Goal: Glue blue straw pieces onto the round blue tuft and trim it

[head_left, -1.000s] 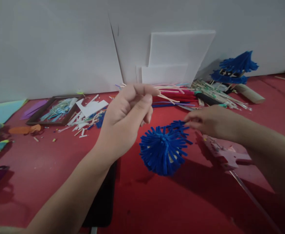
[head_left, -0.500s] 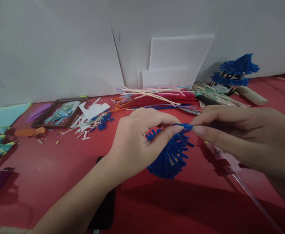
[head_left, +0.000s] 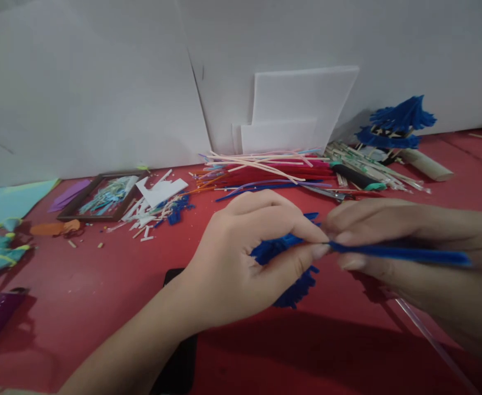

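Observation:
In the head view, a blue strand bundle (head_left: 422, 254), which looks like fuzzy pipe cleaners, stretches sideways between my two hands. The thumb and forefinger of my left hand (head_left: 245, 258) pinch its left end. My right hand (head_left: 414, 230) has its fingertips closed on the same strands close by, and their loose ends stick out to the right over that hand. Partly hidden behind my left hand is a blue fringed tuft (head_left: 296, 291) of many short strands. Whether the strands join this tuft cannot be seen.
Coloured pipe cleaners (head_left: 261, 164) lie by the wall, beside green-and-black-handled pliers (head_left: 356, 176). A blue-roofed model (head_left: 401, 123) stands back right. A brown frame (head_left: 96, 206) and white scraps (head_left: 162, 192) are left. A dark phone (head_left: 179, 362) lies under my left forearm.
My fingertips have moved slightly lower. The blue strands now reach out to the right across my right hand, and my left hand covers more of the fringed tuft.

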The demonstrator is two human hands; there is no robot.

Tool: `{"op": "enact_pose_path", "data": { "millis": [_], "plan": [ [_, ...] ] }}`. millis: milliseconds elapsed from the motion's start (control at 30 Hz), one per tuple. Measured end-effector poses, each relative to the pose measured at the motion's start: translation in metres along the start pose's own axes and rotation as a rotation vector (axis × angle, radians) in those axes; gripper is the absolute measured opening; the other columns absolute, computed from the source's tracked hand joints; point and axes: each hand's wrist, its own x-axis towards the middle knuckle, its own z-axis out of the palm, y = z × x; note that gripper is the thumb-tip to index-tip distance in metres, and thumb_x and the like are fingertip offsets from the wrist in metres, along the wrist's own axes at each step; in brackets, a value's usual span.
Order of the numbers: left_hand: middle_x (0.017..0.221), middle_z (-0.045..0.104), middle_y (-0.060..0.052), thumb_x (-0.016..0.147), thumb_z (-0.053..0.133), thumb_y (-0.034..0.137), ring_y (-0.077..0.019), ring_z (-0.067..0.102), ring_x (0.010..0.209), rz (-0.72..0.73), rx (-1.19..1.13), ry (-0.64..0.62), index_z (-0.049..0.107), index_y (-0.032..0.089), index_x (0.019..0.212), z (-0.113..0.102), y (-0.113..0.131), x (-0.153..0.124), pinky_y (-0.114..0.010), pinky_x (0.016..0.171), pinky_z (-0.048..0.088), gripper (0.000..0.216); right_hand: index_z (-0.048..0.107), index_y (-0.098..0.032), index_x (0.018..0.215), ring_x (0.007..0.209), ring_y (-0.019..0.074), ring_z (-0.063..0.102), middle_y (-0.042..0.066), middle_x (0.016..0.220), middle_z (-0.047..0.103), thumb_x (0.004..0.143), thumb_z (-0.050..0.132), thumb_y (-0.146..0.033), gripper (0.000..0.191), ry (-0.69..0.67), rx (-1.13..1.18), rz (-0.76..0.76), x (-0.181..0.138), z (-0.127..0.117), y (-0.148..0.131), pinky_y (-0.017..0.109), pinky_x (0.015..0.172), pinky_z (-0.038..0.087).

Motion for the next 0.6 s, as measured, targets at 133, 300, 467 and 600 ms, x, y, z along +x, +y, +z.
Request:
{"op": "enact_pose_path", "data": {
  "millis": [133,300,467,600],
  "plan": [
    [0.098,0.073,-0.003,0.094,0.071,0.016,-0.0147,0.068,0.094,0.023,0.131,-0.074,0.075,0.021,0.088,-0.006,0.001,-0.001,-0.030,0.092,0.056,0.009,0.070,-0.028,0.089,0.073,0.0117,0.072,-0.001,0.081,0.074,0.088,0.075,-0.019,0.010,-0.136,0.015,-0.164,0.004,0.000,0.002,0.023,0.065,0.063],
    [0.131,0.065,-0.006,0.094,0.061,0.010,-0.0258,0.057,0.131,0.002,0.295,-0.131,0.075,0.026,0.084,-0.010,0.003,-0.004,-0.049,0.118,0.040,0.024,0.061,-0.026,0.080,0.066,0.0099,0.069,-0.004,0.070,0.070,0.088,0.070,-0.010,0.020,-0.260,-0.088,-0.247,0.011,0.000,-0.003,0.020,0.062,0.062],
    [0.138,0.060,-0.009,0.094,0.057,0.007,-0.0261,0.052,0.138,0.000,0.326,-0.163,0.074,0.025,0.083,-0.016,0.005,-0.003,-0.053,0.121,0.036,0.027,0.065,-0.028,0.085,0.069,0.0084,0.073,-0.003,0.081,0.077,0.095,0.070,-0.025,0.011,-0.297,-0.189,-0.289,0.010,-0.014,-0.003,0.014,0.064,0.062],
    [0.141,0.060,-0.008,0.090,0.058,0.008,-0.0295,0.052,0.138,0.003,0.322,-0.120,0.075,0.027,0.078,-0.022,0.007,-0.002,-0.057,0.122,0.035,0.028,0.072,-0.031,0.105,0.086,0.0058,0.077,-0.003,0.094,0.081,0.105,0.051,-0.027,0.021,-0.390,-0.265,-0.368,0.008,-0.029,0.002,0.010,0.077,0.061]
  ]
}}
